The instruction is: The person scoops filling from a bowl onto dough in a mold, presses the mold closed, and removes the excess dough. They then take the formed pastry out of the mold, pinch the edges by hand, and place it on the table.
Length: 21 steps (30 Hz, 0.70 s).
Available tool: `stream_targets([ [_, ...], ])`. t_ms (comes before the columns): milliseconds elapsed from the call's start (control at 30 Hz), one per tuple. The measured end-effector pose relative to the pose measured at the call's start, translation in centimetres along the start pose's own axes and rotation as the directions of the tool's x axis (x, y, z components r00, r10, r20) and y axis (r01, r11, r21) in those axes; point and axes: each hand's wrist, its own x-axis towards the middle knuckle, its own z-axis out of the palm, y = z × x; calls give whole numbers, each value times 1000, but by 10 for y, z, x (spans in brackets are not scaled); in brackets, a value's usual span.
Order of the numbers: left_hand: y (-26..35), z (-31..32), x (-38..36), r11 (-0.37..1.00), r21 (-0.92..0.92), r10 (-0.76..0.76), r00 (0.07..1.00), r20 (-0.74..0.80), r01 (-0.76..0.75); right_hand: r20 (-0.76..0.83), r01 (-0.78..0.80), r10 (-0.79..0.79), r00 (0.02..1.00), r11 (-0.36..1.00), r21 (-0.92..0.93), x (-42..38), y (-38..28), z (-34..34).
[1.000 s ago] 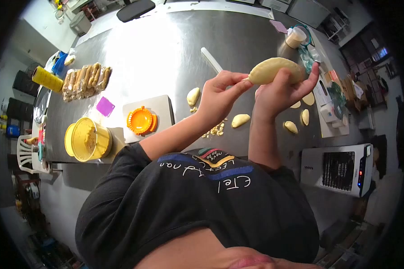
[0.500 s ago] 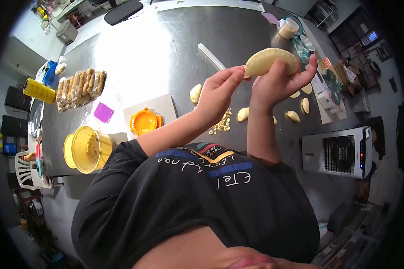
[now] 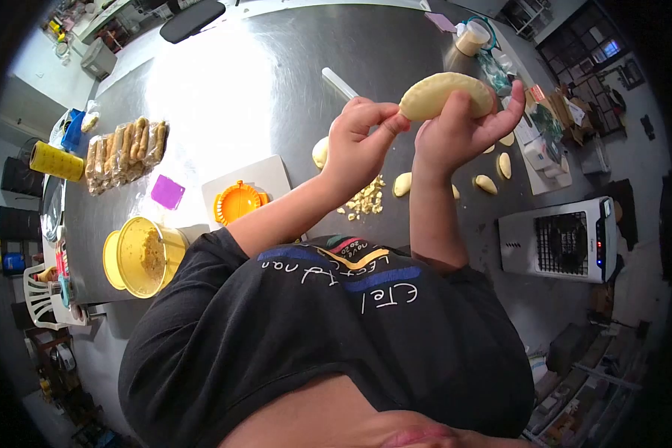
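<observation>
A pale, half-moon dough turnover (image 3: 433, 95) with a crimped curved edge is held up above the table. My right hand (image 3: 455, 134) supports it from below, thumb on its near face and one finger stretched out to the right. At its left tip, my left hand (image 3: 362, 134) pinches the edge between thumb and forefinger. Several smaller turnovers (image 3: 485, 184) lie on the table around my right forearm. Chopped dough bits (image 3: 367, 200) are heaped near my left wrist. A white rolling pin (image 3: 339, 83) lies behind my left hand, its near end hidden.
An orange dumpling mould (image 3: 239, 203) rests on a pale board (image 3: 275, 175). Left of it are a purple scraper (image 3: 167, 193), a yellow bucket (image 3: 173, 250) of filling and bagged breadsticks (image 3: 127, 153). The steel table (image 3: 321, 37) stretches away; an air cooler (image 3: 558, 240) stands at right.
The view has shifted slightly. My left fingers have closed more tightly at the turnover's left tip, and the turnover shows more of its face. Both hands stay on it.
</observation>
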Motion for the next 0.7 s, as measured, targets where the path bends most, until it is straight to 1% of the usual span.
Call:
stream_targets([
  [133, -1, 1, 1, 998, 28, 50, 999, -15, -49, 17, 9, -8, 1000, 998, -55, 2, 1, -3],
  [167, 0, 1, 2, 986, 93, 140, 990, -19, -138, 17, 9, -8, 1000, 998, -56, 2, 0, -3],
  [200, 1, 1, 2, 961, 159, 230, 973, -17, -224, 4, 8, -8, 1000, 996, -93, 2, -1, -3],
  [233, -1, 1, 3, 962, 159, 229, 973, -18, -224, -10, 8, -9, 1000, 991, -131, 2, -3, -2],
  [300, -6, 2, 5, 939, 128, 330, 942, -67, -320, -10, 9, -10, 1000, 993, -117, 3, -6, -3],
  [333, -5, 4, 4, 939, 129, 329, 942, -68, -319, -11, 9, -11, 1000, 995, -104, 3, -7, -3],
  [367, -2, 6, 2, 990, -61, 120, 986, -113, -128, -9, 9, -10, 1000, 995, -104, 3, -10, -3],
  [400, 0, 7, 1, 965, -254, -97, 989, -115, 65, -25, -16, 14, 1000, 996, -89, 2, -12, -2],
  [433, -3, 6, 2, 965, -254, -98, 988, -116, 65, -39, -40, 37, 999, 996, -75, 2, -13, -2],
  [500, -8, 4, 4, 925, -365, -131, 990, -46, 105, -39, -48, 46, 998, 998, -50, 2, -14, -2],
  [567, -3, 7, 1, 919, -375, -149, 988, -47, 121, -40, -57, 56, 998, 998, -25, 2, -12, -3],
  [600, 1, 8, 0, 913, -385, -168, 985, -46, 137, -45, -36, 34, 998, 998, -49, 3, -9, -5],
  [633, 4, 9, -1, 913, -385, -167, 985, -47, 137, -49, -14, 11, 999, 997, -73, 4, -8, -6],
  [700, 9, 10, -3, 928, -363, -109, 993, -51, 83, -63, -20, 16, 998, 998, -57, 4, -9, -4],
])
